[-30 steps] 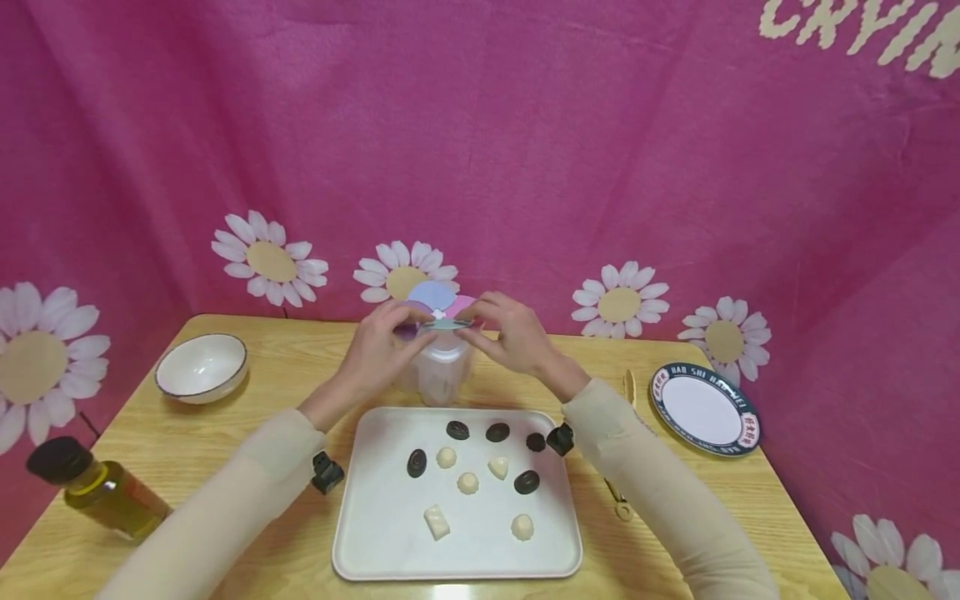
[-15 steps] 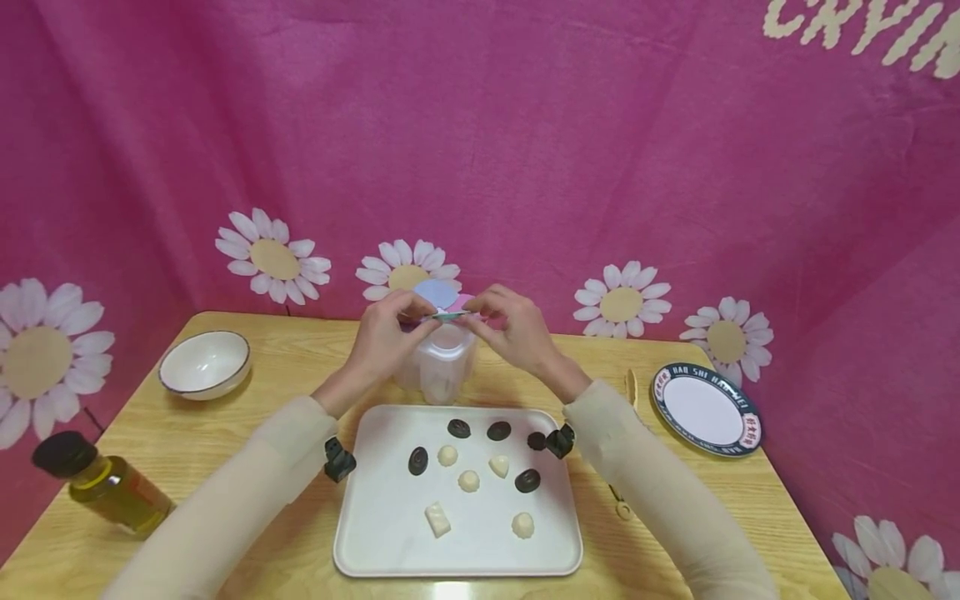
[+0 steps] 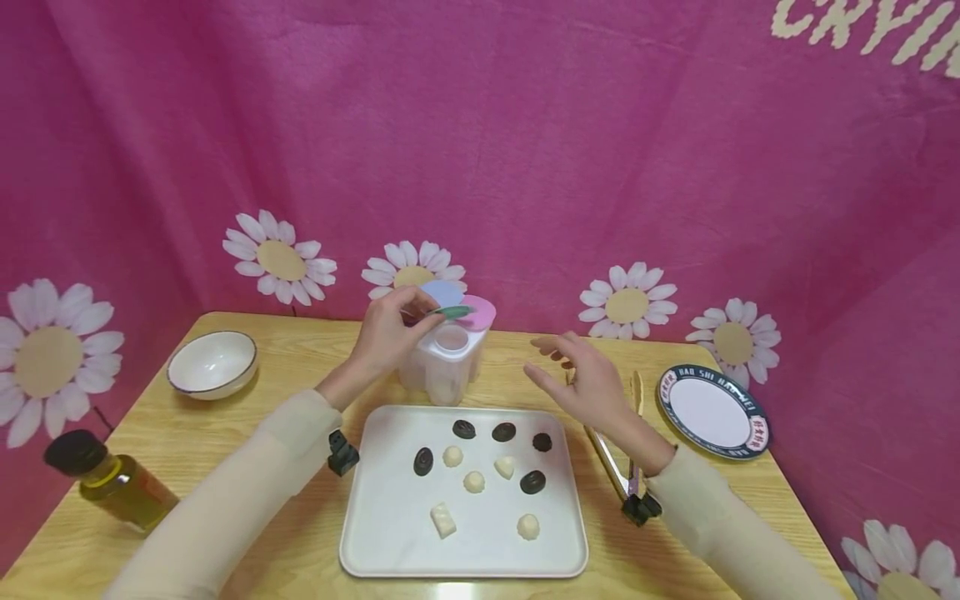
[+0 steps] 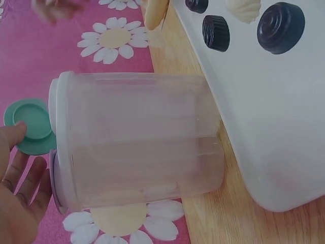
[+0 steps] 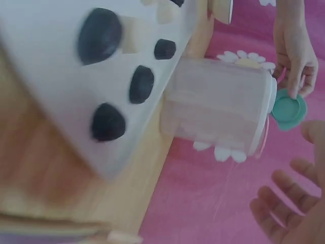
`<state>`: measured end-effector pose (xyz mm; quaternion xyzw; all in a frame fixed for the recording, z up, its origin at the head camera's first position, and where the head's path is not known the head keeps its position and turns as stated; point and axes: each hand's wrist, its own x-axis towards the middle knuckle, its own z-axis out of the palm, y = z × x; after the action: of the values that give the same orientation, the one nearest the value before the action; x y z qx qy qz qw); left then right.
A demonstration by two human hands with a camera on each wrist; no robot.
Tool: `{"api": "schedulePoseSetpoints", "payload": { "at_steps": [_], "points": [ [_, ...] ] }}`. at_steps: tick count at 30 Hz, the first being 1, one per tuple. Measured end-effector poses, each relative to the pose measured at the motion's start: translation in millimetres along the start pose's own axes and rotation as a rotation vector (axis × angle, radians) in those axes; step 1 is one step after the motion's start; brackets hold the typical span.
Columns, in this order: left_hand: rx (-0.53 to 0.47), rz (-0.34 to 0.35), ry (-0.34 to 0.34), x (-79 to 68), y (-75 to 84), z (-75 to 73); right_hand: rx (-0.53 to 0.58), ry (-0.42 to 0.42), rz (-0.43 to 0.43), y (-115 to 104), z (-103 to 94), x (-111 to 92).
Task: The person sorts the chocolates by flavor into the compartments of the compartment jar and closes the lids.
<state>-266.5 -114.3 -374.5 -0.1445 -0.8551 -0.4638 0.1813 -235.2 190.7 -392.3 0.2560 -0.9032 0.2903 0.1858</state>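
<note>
I see the left hand (image 3: 390,327) pinching the green lid (image 4: 33,122) on that clear container (image 3: 444,377), centre frame. The right hand (image 3: 588,385) kinda hovers right of centre, fingers apart.

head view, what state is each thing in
green lid, raised, pinched by left hand
tub, upright, one hole uncovered
pink lid, seemingly shut
blue lid, seemingly shut
right hand, relaxed, holding nothing
tray, flat, bearing chocolates
bottle, capped
bowl, upright
plate, face up
tongs, open, partly hidden
</note>
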Motion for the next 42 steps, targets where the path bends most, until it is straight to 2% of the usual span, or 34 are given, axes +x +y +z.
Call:
{"api": "schedulePoseSetpoints", "payload": {
  "at_steps": [4,12,16,22,26,31,42],
  "points": [
    [-0.001,-0.009,-0.004,0.6,-0.3,-1.9,-0.070,0.005,0.101,12,-13.6,-29],
    [0.006,-0.010,-0.009,1.8,0.2,-2.3,-0.273,-0.056,0.343,35,-32.5,-79],
    [0.014,-0.012,-0.007,2.4,-0.2,-1.3,-0.367,-0.076,0.401,50,-36.5,-99],
    [0.026,-0.015,-0.020,3.5,0.2,0.4,-0.451,-0.098,0.424,70,-37.3,-123],
    [0.025,-0.018,-0.020,3.2,-0.2,0.4,-0.469,-0.155,0.462,77,-33.5,-131],
    [0.023,-0.018,-0.024,2.6,-0.7,0.3,-0.479,-0.225,0.504,81,-27.0,-131],
    [0.013,0.003,-0.018,1.9,-3.2,-0.1,-0.539,-0.256,0.493,81,-11.1,-124]
  ]
}}
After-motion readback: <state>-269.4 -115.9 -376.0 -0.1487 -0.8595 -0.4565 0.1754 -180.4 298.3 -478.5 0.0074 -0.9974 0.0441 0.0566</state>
